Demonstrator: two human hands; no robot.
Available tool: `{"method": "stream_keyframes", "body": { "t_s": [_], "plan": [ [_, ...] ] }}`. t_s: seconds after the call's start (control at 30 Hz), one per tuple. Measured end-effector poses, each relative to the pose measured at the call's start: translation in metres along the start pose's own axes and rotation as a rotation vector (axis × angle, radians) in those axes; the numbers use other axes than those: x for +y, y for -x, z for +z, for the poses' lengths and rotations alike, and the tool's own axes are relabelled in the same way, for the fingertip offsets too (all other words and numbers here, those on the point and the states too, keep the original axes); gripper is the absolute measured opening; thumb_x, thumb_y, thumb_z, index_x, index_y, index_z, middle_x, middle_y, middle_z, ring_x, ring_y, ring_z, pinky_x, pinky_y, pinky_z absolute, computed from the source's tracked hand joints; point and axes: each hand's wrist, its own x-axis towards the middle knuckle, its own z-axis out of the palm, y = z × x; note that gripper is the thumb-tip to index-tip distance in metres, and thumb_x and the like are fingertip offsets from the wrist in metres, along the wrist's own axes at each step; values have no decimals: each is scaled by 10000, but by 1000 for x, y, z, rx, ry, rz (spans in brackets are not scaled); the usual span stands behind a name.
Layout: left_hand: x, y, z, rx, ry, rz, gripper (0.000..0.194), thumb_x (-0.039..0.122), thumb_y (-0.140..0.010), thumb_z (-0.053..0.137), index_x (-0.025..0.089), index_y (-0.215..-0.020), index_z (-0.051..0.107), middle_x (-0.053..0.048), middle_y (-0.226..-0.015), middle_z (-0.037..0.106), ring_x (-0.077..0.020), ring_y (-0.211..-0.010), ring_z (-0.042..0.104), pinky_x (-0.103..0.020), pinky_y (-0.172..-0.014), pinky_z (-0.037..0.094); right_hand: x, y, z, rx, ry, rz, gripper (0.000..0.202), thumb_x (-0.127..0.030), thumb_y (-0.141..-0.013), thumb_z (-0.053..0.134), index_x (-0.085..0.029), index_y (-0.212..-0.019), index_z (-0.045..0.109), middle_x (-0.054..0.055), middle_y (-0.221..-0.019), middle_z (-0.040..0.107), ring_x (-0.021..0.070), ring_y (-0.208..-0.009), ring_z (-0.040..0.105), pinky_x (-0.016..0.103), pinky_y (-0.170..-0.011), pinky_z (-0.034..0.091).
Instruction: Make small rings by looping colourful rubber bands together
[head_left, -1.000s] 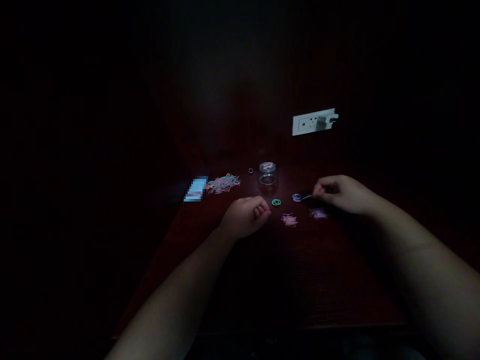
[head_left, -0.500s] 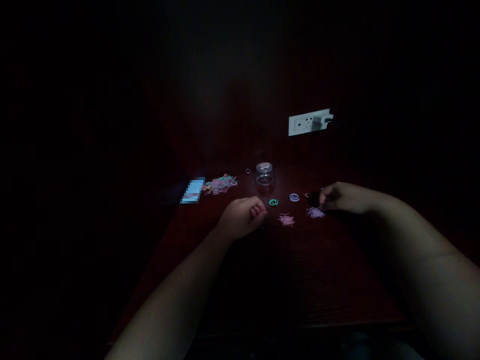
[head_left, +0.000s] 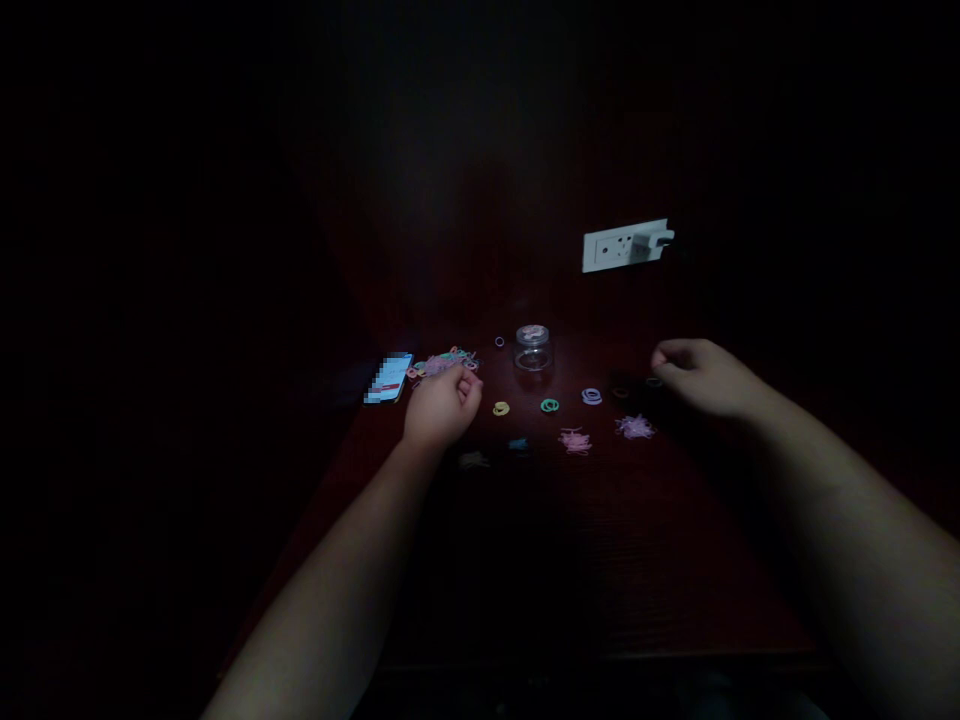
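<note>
My left hand [head_left: 444, 408] is closed, fingers curled, just in front of a mixed pile of thin coloured rubber bands [head_left: 450, 360]. Whatever it may hold is hidden. My right hand [head_left: 703, 376] hovers at the right with thumb and fingers pinched together; I cannot make out anything in them. Below and left of it lies a purple heap of bands [head_left: 635, 427], and a pink heap [head_left: 575, 441] is further left. Behind these, thicker bands sit in small groups: yellow [head_left: 501, 409], green [head_left: 550, 406] and lilac [head_left: 592, 396]. A blue heap [head_left: 518, 444] lies in shadow.
A clear lidded jar [head_left: 533, 350] stands towards the back of the dark red table [head_left: 675, 560], a single small ring [head_left: 499, 342] beside it. At the left lies a lit phone [head_left: 390, 379]. A white wall socket [head_left: 626, 246] holds a plug.
My left hand has drawn left to the mixed pile, uncovering the yellow bands and the blue heap. My right hand has lifted up and right, away from the purple heap.
</note>
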Motion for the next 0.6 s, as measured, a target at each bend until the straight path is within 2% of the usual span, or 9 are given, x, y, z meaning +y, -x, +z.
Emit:
{"method": "stream_keyframes", "body": {
  "t_s": [0.03, 0.1, 0.13, 0.23, 0.33, 0.47, 0.6],
  "plan": [
    [-9, -4, -1, 4, -58, -70, 168, 319, -894, 521, 205, -841, 632, -36, -750, 696, -182, -684, 637, -278, -649, 452, -5, 1, 2, 97, -29, -24, 141, -278, -764, 532, -209, -646, 501, 0, -551, 489, 140, -507, 445, 277, -469, 326],
    [-28, -10, -1, -43, -148, -223, 207, 334, -915, 482, 202, -899, 641, -85, -852, 721, -240, -803, 667, -312, -710, 468, -14, 4, 8, 204, -103, -113, 167, -273, -769, 522, -212, -626, 460, -6, -555, 440, 130, -516, 404, 270, -472, 309],
    [-37, -11, 0, -76, -156, -306, 230, 346, -925, 464, 202, -946, 642, -103, -915, 727, -259, -852, 673, -326, -735, 475, -18, 6, 13, 181, -153, -162, 174, -273, -755, 527, -214, -615, 442, -12, -550, 422, 127, -514, 390, 265, -469, 305],
    [-60, -12, 6, -113, -154, -412, 242, 319, -924, 461, 188, -989, 652, -137, -986, 732, -277, -911, 682, -337, -767, 488, -31, 14, 35, -79, -357, -268, 220, -321, -756, 516, -219, -596, 405, -35, -519, 359, 111, -483, 330, 251, -447, 272],
    [-72, -10, 10, -144, -129, -445, 210, 266, -903, 488, 200, -999, 662, -114, -1023, 738, -246, -922, 687, -313, -790, 496, -43, 26, 60, -344, -467, -386, 292, -343, -779, 490, -218, -558, 345, -43, -518, 332, 100, -492, 296, 243, -453, 245],
    [-75, -10, 15, -161, -100, -414, 235, 194, -866, 516, 203, -1049, 663, -101, -1129, 711, -225, -996, 667, -305, -867, 492, -55, 37, 83, -630, -526, -452, 297, -277, -751, 479, -221, -529, 290, -61, -519, 287, 89, -497, 260, 243, -470, 227],
    [-73, -12, 20, -166, -96, -360, 313, 173, -855, 519, 196, -1135, 657, -109, -1266, 642, -258, -1159, 592, -349, -1003, 444, -57, 39, 89, -799, -566, -446, 287, -257, -734, 487, -213, -503, 322, -64, -500, 286, 88, -489, 238, 256, -473, 202]
  ]
}}
